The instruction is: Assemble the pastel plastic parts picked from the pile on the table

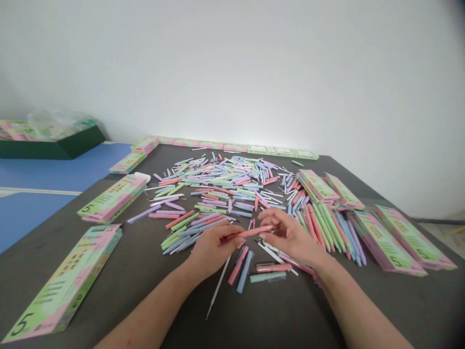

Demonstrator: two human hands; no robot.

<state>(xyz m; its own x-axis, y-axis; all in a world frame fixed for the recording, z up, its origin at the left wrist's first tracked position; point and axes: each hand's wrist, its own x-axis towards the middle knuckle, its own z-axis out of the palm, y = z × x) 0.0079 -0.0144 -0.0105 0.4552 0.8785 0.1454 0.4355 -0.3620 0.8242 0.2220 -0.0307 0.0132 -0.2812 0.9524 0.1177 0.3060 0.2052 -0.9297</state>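
Observation:
My left hand (211, 248) and my right hand (288, 236) meet over the dark table (145, 286), both pinching one pink pen barrel (254, 232) held level between them. The left fingers close on its near end, and the right fingertips grip its far end. Under the hands lie a white refill (217, 289), a pink barrel (238, 265), a blue barrel (245, 271) and a capped green pen (268, 277). Behind them spreads a wide heap of pastel pens and parts (225, 186).
Flat green-and-pink packs marked 5 lie at the left (63, 286) (111, 198) and right (410, 237). More packs line the table's far edge (254, 148). A row of sorted pens (327, 228) lies right of my hands. A dark green box (51, 140) sits on blue flooring, far left.

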